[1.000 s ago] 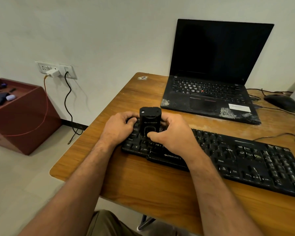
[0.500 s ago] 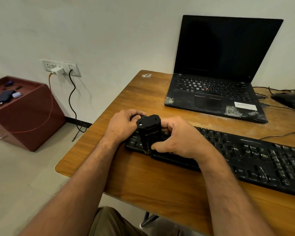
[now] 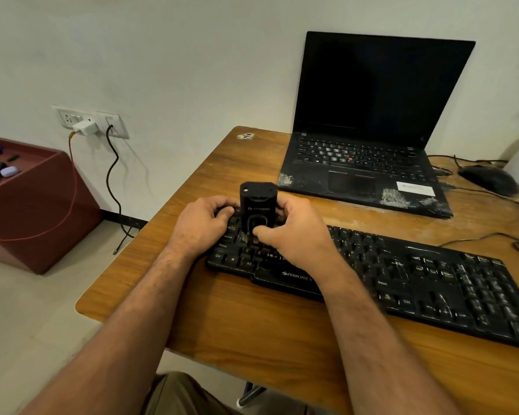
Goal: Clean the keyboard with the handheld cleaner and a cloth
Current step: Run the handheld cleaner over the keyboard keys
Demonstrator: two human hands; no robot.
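Behind both hands [image 3: 203, 224] [image 3: 294, 233], fingers clamped on upright cleaner [image 3: 257, 207] atop keyboard [image 3: 402, 274]: open laptop [image 3: 369, 145], mouse [image 3: 489, 178] rightward.

A small office or home study is being shown — a wooden desk [image 3: 252, 333], open laptop [image 3: 369, 139], keyboard [image 3: 432, 283], mouse [image 3: 489, 179] and wall sockets [image 3: 90, 122].

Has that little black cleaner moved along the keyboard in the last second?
No. The handheld cleaner stays over the keyboard's left end, above the ZEBRONICS label; it only tipped briefly.
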